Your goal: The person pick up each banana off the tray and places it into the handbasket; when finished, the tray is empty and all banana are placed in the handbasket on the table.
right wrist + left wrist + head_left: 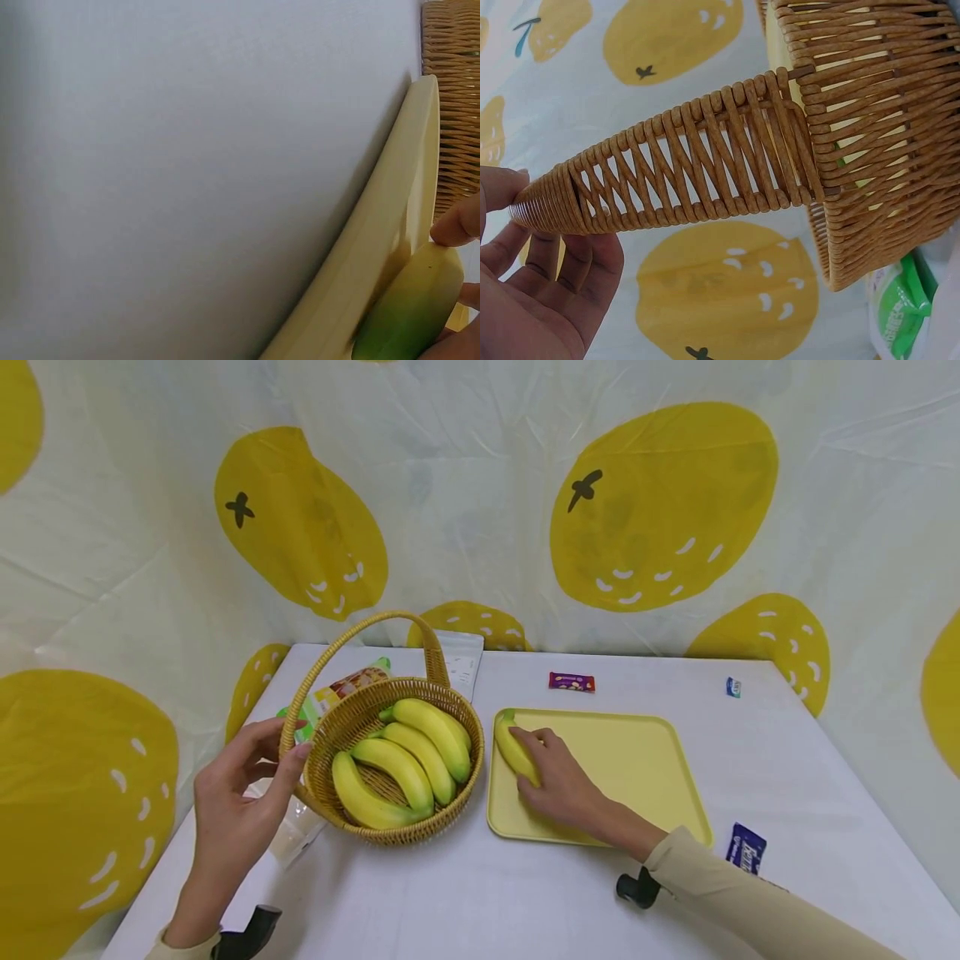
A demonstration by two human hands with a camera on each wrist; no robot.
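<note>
My left hand [242, 793] grips the handle [682, 157] of a woven wicker basket [405, 836], thumb on one side and fingers on the other. Several yellow bananas [393, 768] with greenish tips lie side by side in the basket, whose opening faces me. To its right is a pale yellow tray [622, 760]. At the tray's left edge, my right hand [558, 781] holds a single banana [514, 750] between thumb and fingers. In the right wrist view the banana's green end [409, 315] shows just inside the tray wall [360, 247].
Behind the basket lie a green snack bag [337, 689] and a white pouch [463, 656]; a clear packet [296, 827] sits partly behind my left hand. A purple-red bar [572, 682], a small blue packet [733, 687] and a dark blue wrapper [746, 847] are around the tray.
</note>
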